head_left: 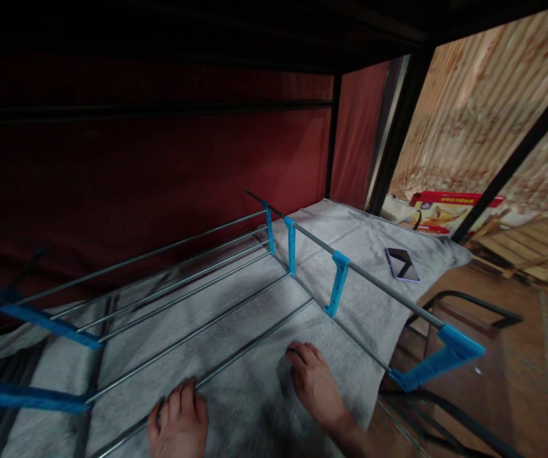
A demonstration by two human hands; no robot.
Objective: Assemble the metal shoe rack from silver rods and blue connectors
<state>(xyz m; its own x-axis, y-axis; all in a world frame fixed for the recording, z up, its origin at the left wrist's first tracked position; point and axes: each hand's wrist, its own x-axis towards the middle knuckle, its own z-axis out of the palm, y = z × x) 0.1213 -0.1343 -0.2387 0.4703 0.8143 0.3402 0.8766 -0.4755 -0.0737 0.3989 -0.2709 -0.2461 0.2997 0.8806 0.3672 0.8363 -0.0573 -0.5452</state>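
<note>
A rack of thin metal rods and blue plastic brackets lies on a grey cloth. My left hand (178, 420) is at the bottom, its fingers wrapped over the nearest long metal rod (255, 347). My right hand (316, 385) is over the cloth, right of that rod and apart from it; its fingers are loosely bent, and I see nothing in them. Beyond it, a blue bracket (337, 286) joins the side rods. Another blue bracket (438, 362) is at the right front corner. At the left, blue end pieces (30, 395) hold the rods' other ends.
The grey cloth (350, 222) covers a bed-like surface under a dark metal frame (405, 121). A phone (402, 264) lies on it. Red fabric (207, 165) hangs behind. A black-framed chair (479, 308) stands at right, with a wooden slatted piece (531, 248) beyond.
</note>
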